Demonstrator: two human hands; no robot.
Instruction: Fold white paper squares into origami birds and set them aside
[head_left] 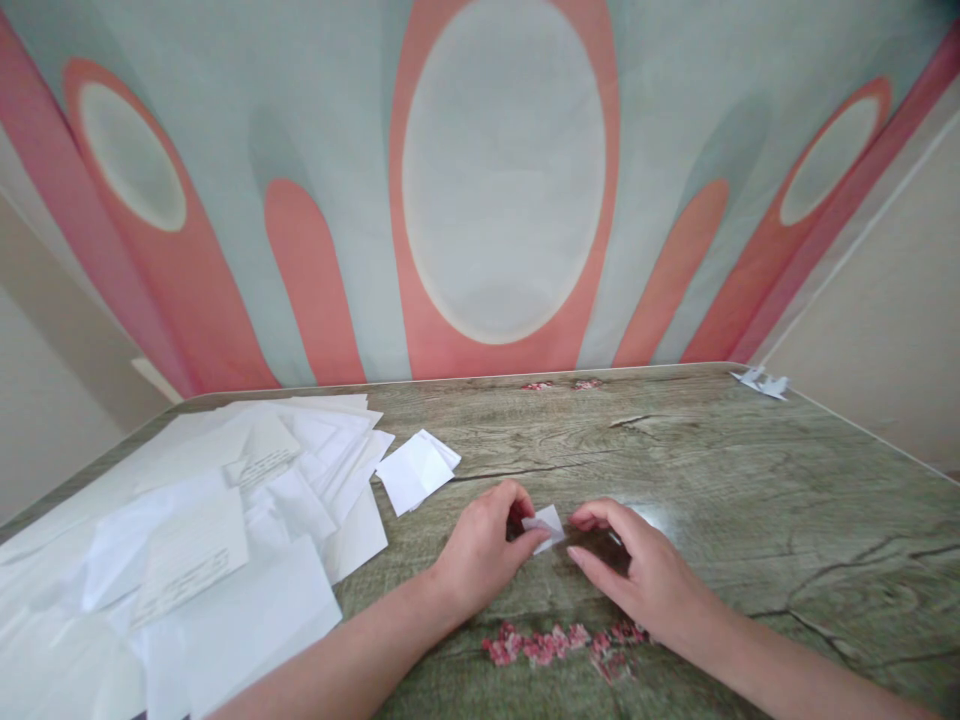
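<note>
Between thumb and fingers, my left hand (487,545) pinches a small white piece of paper (550,524) that looks folded, just above the table. My right hand (637,560) is close to the paper's right side, its thumb and fingers apart with a gap between them and nothing held. A short stack of small white paper squares (416,472) lies on the table beyond my left hand. Part of the held paper is hidden behind my left fingers.
Loose white sheets (247,620), some printed, spread in a heap over the table's left side. Small folded white paper pieces (761,383) lie at the far right corner. The wood-patterned table (750,500) meets a backdrop of coral and grey-green shapes (502,360).
</note>
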